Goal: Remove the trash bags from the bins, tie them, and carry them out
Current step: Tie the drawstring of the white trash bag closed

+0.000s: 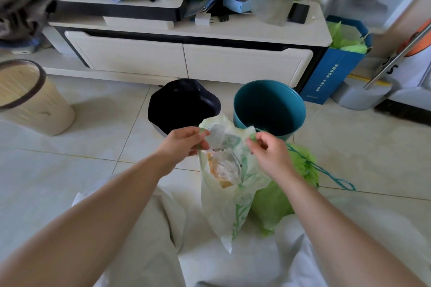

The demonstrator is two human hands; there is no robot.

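- The left hand (186,141) is pinching one top flap of the pale trash bag (221,205), and the right hand (268,152) is pinching the opposite flap
- The bag is sitting on the floor before the teal bin (270,105), just beside a green bag (275,202)
- It is looking thin, limp and light, so those flaps are seeming the best hold for knotting

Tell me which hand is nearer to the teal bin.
Right. The right hand, pinching a handle of the white trash bag, sits just in front of the teal bin; the left hand pinches the other handle farther off, before the black bin.
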